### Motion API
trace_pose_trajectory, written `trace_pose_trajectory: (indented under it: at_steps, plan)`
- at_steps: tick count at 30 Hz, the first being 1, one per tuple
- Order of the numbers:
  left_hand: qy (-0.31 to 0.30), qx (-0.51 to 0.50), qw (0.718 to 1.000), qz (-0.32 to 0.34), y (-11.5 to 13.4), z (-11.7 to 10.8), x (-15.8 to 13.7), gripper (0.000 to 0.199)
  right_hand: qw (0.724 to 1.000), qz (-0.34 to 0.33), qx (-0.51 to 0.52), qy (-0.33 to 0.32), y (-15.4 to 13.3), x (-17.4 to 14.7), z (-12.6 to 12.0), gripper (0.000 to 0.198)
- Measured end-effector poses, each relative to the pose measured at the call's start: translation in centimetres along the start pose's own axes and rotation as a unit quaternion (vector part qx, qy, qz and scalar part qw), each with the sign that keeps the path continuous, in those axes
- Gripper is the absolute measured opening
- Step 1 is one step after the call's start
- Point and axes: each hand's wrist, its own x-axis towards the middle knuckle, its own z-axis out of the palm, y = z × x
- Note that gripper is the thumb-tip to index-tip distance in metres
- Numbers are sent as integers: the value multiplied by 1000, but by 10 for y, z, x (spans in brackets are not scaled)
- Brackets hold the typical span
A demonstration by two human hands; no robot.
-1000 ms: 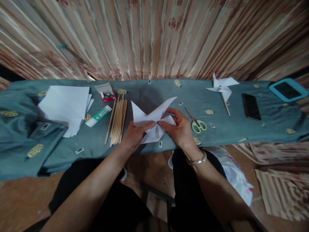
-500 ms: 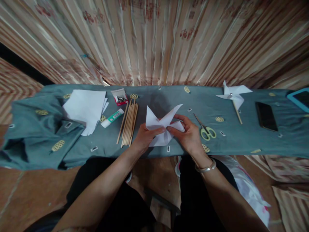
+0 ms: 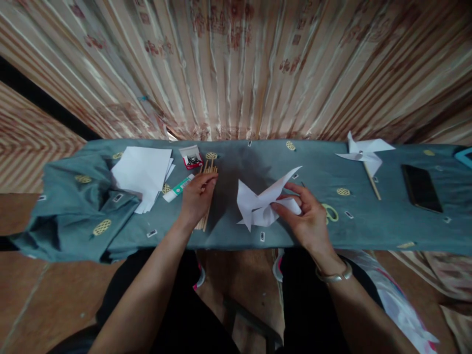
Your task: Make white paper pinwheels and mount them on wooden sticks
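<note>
White paper folded into a pinwheel shape (image 3: pixel 258 201) is pinched between the thumb and fingers of my right hand (image 3: pixel 308 214). Its left points hang loose above the cloth. My left hand (image 3: pixel 197 199) is over the bundle of wooden sticks (image 3: pixel 206 216), beside the glue stick (image 3: pixel 179 188). Those left fingers are curled together with the thumb; whether anything is in them is hidden. Just beyond the left hand stands a small open red-and-white box (image 3: pixel 191 158) with small dark metal pieces inside. Green-handled scissors (image 3: pixel 332 212) lie partly hidden behind my right hand.
A stack of white paper (image 3: pixel 143 172) lies at the left of the cloth-covered table (image 3: pixel 317 167). To the right are a finished paper pinwheel (image 3: pixel 365 150) on a stick, a dark phone (image 3: pixel 421 188) and a blue-edged device (image 3: pixel 463 157). A curtain (image 3: pixel 236 73) hangs behind.
My left hand has let go of the folded paper and moved left to the wooden sticks. My right hand still holds the paper, whose shape has tilted. The view has shifted slightly.
</note>
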Motion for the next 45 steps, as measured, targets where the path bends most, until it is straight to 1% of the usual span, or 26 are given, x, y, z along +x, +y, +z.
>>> trace_pose_trajectory:
  at_steps: [1, 2, 4, 7, 9, 12, 16, 18, 21, 22, 23, 25, 27, 29, 31, 34, 37, 40, 42, 44, 45]
  plan:
    - [-7, 92, 995, 35, -6, -6, 5, 25, 1000, 0, -3, -5, 0, -2, -1, 54]
    - [-10, 162, 985, 56, -10, -11, 8, 26, 1000, 2, -4, -9, 0, -3, -1, 54]
    - [-20, 258, 963, 77, -17, -16, 12, 33, 1000, 6, -5, -18, -2, -5, -1, 53]
    - [-33, 322, 942, 85, -20, -14, 15, 39, 1000, 6, -8, -21, -5, -7, 0, 51]
    - [-45, 328, 940, 82, -20, -10, 16, 40, 1000, 1, -6, -21, -6, -8, -1, 51]
    - [-52, 310, 947, 64, -19, -7, 19, 41, 999, -9, -16, -26, -7, -10, -2, 51]
    - [-39, 277, 959, 37, -15, -7, 22, 42, 998, -28, -47, -26, -7, -12, -4, 50]
    - [-29, 232, 971, 43, -11, -6, 19, 40, 997, -44, -65, -17, -9, -14, -5, 48]
    - [-27, 124, 989, 72, -2, 1, 4, 33, 991, -88, -101, -6, -18, -19, -7, 43]
    - [-44, 90, 992, 76, 1, 5, -4, 29, 987, -109, -114, -6, -21, -21, -8, 42]
    - [-71, 53, 994, 67, 5, 8, -11, 26, 983, -136, -127, -9, -25, -23, -9, 41]
    - [-128, -36, 991, 28, 12, 15, -26, 21, 967, -202, -156, -15, -31, -27, -12, 41]
    - [-176, -123, 976, -22, 19, 21, -36, 22, 946, -263, -190, -16, -35, -30, -15, 44]
    - [-201, -166, 964, -53, 26, 25, -41, 21, 928, -299, -222, -10, -38, -32, -18, 48]
    - [-214, -177, 959, -63, 31, 28, -44, 18, 916, -314, -249, 1, -40, -33, -21, 50]
    - [-209, -193, 957, -59, 36, 31, -46, 12, 898, -332, -286, 22, -44, -34, -26, 56]
    - [-209, -225, 950, -49, 39, 33, -49, 15, 881, -345, -323, 34, -46, -38, -35, 60]
    - [-219, -222, 949, -31, 46, 32, -51, 16, 864, -348, -364, 20, -48, -43, -46, 51]
    - [-224, -187, 956, -25, 53, 30, -52, 15, 856, -356, -375, 13, -48, -46, -51, 44]
    - [-215, -169, 962, -22, 58, 30, -52, 15, 857, -360, -367, 25, -47, -48, -54, 41]
    - [-207, -168, 964, -20, 60, 30, -53, 16, 863, -355, -359, 33, -47, -48, -54, 40]
